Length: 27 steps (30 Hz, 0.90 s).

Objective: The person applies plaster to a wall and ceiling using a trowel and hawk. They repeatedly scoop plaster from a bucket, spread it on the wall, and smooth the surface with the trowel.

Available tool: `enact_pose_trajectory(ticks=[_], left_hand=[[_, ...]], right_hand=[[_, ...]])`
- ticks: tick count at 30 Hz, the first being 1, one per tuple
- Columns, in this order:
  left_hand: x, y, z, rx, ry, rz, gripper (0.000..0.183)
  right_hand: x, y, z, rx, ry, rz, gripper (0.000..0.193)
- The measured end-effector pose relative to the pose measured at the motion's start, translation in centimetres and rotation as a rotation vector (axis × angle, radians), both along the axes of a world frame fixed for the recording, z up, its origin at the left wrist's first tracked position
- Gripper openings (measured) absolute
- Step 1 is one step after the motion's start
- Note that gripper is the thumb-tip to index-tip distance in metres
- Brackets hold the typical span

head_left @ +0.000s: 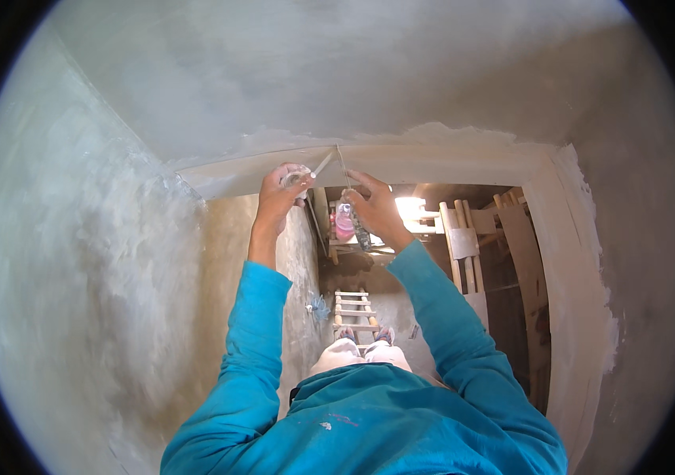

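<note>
My left hand (pixel 278 192) is closed round a second scraper (pixel 322 164), whose narrow pale blade points up and right; its handle is mostly hidden by whitish-smeared fingers. My right hand (pixel 375 207) grips a putty knife (pixel 362 232) by its dark, paint-speckled handle. That knife's thin blade stands nearly edge-on, its tip at the lower edge of the wall above the opening. The two blades are close together but apart. Just above them runs a band of pale filler (pixel 448 150) along the beam edge (pixel 408 162).
A wooden ladder (pixel 355 311) stands below me, with my feet near its top. Bamboo poles and boards (pixel 464 245) fill the space beyond the opening at right. A pink container (pixel 344 223) shows behind my right hand. Bare plaster walls (pixel 92 261) rise on the left.
</note>
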<state>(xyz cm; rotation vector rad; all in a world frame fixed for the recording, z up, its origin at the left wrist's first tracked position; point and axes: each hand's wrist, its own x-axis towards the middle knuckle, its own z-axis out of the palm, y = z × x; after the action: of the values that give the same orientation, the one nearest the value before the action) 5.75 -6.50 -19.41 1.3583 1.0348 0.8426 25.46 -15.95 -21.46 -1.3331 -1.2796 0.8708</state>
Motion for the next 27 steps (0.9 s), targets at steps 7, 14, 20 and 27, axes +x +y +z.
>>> enact_pose_trajectory(ticks=[7,14,20,27], left_hand=[[-3.9,-1.4,-1.6,-0.113,-0.293,0.147,0.025],[-9.5,-2.4,-0.4,-0.092,-0.245,0.179,0.034],[-12.6,-2.8,-0.2,0.015,-0.248,0.102,0.036],[-13.7,-1.1,0.4,0.082,0.051,-0.108,0.022]], right_hand=[[0.1,0.1,0.0,-0.005,0.014,-0.028,0.052],[0.4,0.1,0.2,-0.028,0.051,-0.010,0.052],[0.8,0.4,-0.4,-0.022,-0.004,0.003,0.050],[0.9,0.6,-0.7,-0.020,0.062,0.008,0.049]])
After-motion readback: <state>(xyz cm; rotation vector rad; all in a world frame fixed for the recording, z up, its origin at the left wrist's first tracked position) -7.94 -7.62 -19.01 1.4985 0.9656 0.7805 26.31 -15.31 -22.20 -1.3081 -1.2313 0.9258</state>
